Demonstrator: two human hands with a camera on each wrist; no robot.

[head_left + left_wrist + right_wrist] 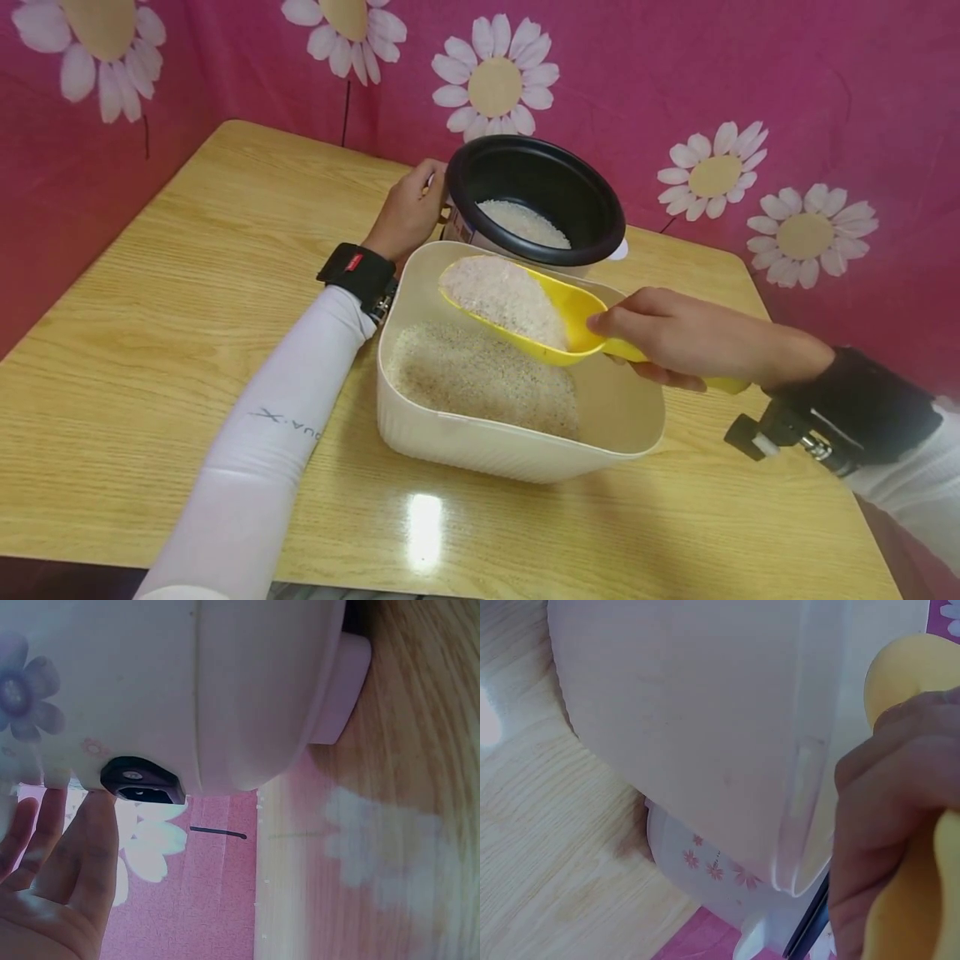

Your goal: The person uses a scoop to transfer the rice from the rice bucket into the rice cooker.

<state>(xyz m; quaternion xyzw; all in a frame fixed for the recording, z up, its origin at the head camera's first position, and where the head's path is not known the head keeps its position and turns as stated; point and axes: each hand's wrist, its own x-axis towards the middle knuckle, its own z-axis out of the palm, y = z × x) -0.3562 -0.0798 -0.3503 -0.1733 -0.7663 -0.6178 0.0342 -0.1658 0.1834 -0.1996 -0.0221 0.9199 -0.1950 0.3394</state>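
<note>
My right hand (667, 333) grips the handle of a yellow scoop (581, 312), which is heaped with white rice (506, 296). The scoop hangs level over a cream bin (517, 450) that has more rice (480, 375) in its bottom. Just behind the bin stands a rice cooker (247, 682) with a black inner pot (592, 187); some rice (525, 223) lies in it. My left hand (408, 208) is at the cooker's left side. In the left wrist view its fingers (94, 847) reach out and touch the cooker's wall.
Everything stands on a wood-grain table (187, 317). A pink cloth with white daisies (495, 83) hangs behind and beside it. The cooker's side has a dark socket (142, 780) and a foot (345, 690) on the table. Both wrists wear black straps (360, 271).
</note>
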